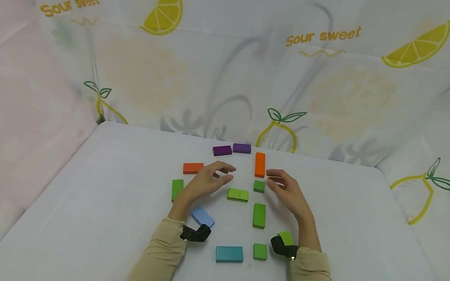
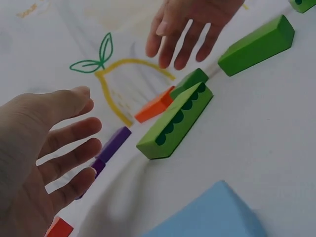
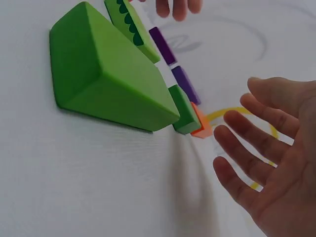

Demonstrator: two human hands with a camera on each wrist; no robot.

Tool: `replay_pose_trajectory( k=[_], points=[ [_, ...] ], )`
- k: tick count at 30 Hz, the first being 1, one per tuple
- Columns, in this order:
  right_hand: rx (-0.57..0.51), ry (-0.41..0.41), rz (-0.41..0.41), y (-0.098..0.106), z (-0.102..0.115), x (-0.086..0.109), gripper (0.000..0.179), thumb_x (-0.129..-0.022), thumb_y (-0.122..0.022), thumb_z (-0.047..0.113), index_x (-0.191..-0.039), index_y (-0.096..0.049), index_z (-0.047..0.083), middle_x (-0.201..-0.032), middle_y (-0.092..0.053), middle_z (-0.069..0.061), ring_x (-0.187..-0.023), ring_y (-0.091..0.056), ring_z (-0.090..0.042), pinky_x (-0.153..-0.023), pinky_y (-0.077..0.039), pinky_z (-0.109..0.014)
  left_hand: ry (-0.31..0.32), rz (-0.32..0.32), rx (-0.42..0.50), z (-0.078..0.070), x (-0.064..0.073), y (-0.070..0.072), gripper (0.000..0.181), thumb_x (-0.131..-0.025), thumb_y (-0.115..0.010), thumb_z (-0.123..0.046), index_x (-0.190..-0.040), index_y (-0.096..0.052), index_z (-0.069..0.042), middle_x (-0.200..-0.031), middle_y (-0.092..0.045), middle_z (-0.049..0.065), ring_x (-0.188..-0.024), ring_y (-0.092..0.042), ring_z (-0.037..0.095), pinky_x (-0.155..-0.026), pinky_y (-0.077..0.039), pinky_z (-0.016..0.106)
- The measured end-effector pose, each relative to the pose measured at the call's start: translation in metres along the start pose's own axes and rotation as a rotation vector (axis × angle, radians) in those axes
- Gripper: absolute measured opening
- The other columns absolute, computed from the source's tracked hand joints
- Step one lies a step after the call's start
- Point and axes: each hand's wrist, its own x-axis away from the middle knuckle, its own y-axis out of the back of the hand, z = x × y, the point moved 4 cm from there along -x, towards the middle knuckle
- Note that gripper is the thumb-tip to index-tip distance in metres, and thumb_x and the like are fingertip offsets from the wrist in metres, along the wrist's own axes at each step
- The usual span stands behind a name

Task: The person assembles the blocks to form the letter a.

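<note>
My left hand [image 1: 207, 181] hovers over the table with relaxed, spread fingers and holds nothing. An orange-red block [image 1: 193, 168] lies just beyond its back, and a light blue block [image 1: 202, 217] lies near the wrist. My right hand [image 1: 291, 196] is raised likewise, nothing in its fingers, beside a small green block [image 1: 259, 186] and an upright-lying orange block [image 1: 260, 165]. Between the hands sits a light green block [image 1: 237, 195] with a dark scalloped edge, plain in the left wrist view [image 2: 175, 121]. A longer green block [image 1: 259, 216] lies nearer the body.
Two purple blocks [image 1: 242, 148] lie at the table's back edge. Another green block [image 1: 176, 190] is left of the left forearm. Closer in are a teal block [image 1: 229, 254], a small green block [image 1: 260, 252] and a lime block [image 1: 286, 238] partly behind the right wrist strap [image 1: 283, 248].
</note>
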Motion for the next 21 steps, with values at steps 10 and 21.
replay_pose_trajectory(
  k=[10,21],
  points=[
    [-0.027,-0.08,-0.008,-0.008,-0.014,0.002,0.038,-0.094,-0.058,0.026,-0.128,-0.054,0.01,-0.131,-0.055,-0.014,-0.119,-0.054,-0.033,-0.103,-0.04,-0.05,-0.031,0.066,0.024,0.012,0.0,-0.019,0.027,-0.091,-0.063,-0.022,-0.116,-0.063,-0.012,-0.115,-0.065,0.002,-0.108,-0.058,0.017,-0.096,-0.045,0.039],
    [0.037,-0.038,-0.008,-0.013,-0.02,0.0,0.037,-0.091,-0.062,0.023,-0.124,-0.057,0.007,-0.119,-0.062,-0.013,-0.102,-0.056,-0.022,-0.086,-0.045,-0.02,-0.073,0.081,0.0,0.017,0.003,-0.023,0.031,-0.085,-0.07,-0.026,-0.112,-0.065,-0.013,-0.112,-0.065,-0.003,-0.106,-0.057,0.013,-0.098,-0.044,0.035]
  ],
)
